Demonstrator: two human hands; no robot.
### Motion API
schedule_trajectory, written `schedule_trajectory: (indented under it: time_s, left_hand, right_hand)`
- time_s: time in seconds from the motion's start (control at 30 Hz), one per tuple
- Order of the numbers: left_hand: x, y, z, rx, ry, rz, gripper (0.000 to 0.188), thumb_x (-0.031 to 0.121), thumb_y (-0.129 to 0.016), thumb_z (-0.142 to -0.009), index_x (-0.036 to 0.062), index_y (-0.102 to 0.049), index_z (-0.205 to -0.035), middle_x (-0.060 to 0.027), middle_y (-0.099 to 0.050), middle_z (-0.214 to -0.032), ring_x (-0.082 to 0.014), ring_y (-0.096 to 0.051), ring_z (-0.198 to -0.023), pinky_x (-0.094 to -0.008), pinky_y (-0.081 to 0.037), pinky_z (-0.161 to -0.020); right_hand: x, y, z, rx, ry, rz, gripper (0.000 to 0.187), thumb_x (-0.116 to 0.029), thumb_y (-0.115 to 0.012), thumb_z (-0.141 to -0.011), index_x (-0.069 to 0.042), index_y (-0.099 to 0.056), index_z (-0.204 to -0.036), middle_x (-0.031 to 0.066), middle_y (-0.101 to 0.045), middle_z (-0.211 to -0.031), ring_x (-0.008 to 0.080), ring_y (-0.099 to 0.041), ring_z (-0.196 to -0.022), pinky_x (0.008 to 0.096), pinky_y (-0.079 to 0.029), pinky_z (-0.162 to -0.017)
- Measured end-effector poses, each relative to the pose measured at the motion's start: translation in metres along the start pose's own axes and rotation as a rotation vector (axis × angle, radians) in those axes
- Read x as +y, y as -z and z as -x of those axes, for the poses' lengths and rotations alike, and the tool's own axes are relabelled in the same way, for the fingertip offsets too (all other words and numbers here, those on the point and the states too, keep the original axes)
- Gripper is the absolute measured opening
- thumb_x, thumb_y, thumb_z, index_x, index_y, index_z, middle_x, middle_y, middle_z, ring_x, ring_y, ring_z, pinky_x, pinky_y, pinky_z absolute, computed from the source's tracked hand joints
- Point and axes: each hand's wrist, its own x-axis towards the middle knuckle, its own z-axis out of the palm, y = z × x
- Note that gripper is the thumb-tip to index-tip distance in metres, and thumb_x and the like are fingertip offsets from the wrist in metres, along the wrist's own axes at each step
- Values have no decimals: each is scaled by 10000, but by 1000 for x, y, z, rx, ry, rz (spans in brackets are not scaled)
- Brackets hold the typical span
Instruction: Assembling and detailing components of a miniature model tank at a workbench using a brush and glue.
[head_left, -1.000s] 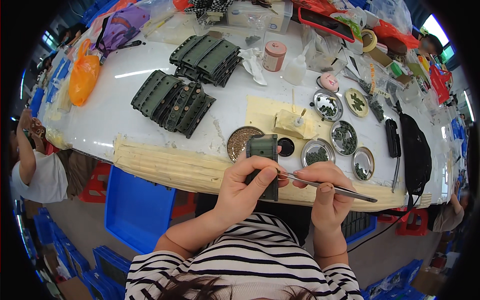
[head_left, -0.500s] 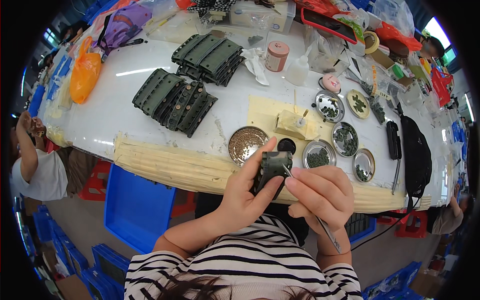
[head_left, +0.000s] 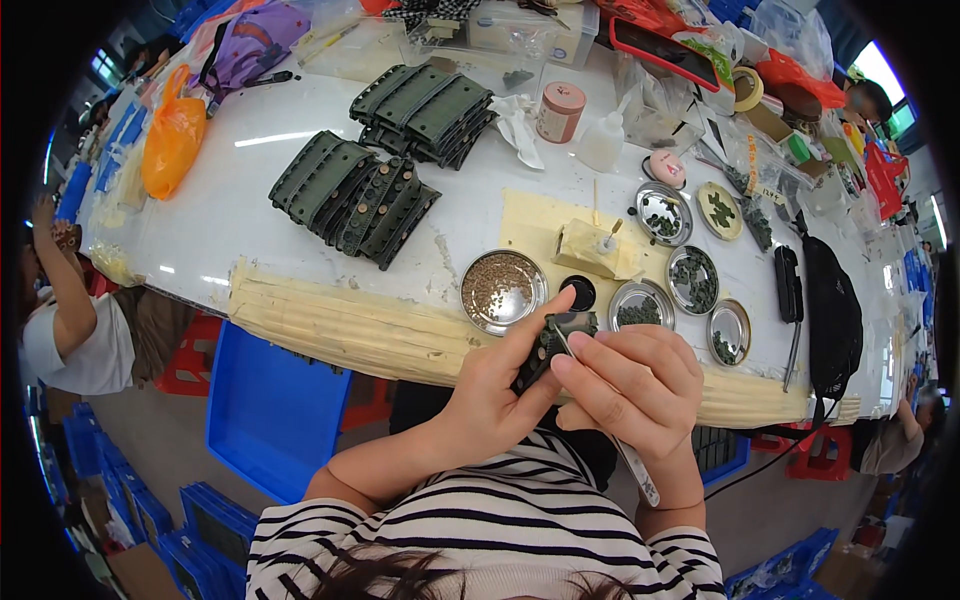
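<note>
My left hand (head_left: 495, 385) grips a dark green moulded model part (head_left: 545, 357), tilted up over the table's front edge. Its fingers cover much of the part. My right hand (head_left: 640, 385) pinches metal tweezers (head_left: 632, 462), whose tip reaches the part's upper edge. Whether the tips hold a tiny piece, I cannot tell. Just beyond the hands are a round tin of small brown bits (head_left: 503, 292), a small black round cap (head_left: 578, 292) and a tin of tiny green pieces (head_left: 640, 306).
Stacked green panels (head_left: 355, 200) and a second stack (head_left: 420, 115) lie left of centre. A yellow block (head_left: 598, 248) stands behind the cap. More tins (head_left: 692, 280) sit to the right, near a black pouch (head_left: 833, 310). A blue tray (head_left: 270, 415) is below the padded table edge (head_left: 350, 325).
My left hand has turned the green part, so its studded side shows more. My right hand and the tweezers have shifted slightly left and up with it.
</note>
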Motion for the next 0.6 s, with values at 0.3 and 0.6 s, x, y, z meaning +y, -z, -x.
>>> schedule_trajectory:
  time_s: [0.3, 0.6]
  left_hand:
    - [-1, -2, 2, 27, -46, -89, 584, -17, -580, -867, -8, -376, -1414, -217, -571, -1253, -270, -641, -1035, -299, -488, -850]
    - [1, -2, 1, -18, 5, 22, 543, 8, -542, -913, -18, -349, -1420, -177, -586, -1208, -204, -620, -1030, -298, -467, -877]
  right_hand:
    - [-4, -4, 0, 23, 6, -57, 277, -139, -670, -711, -46, -712, -968, 101, -679, -960, 206, -657, -766, 297, -554, -639]
    - [-4, 0, 1, 18, -123, -207, 318, -150, -726, -695, -37, -708, -992, 101, -666, -955, 234, -674, -790, 309, -563, -657]
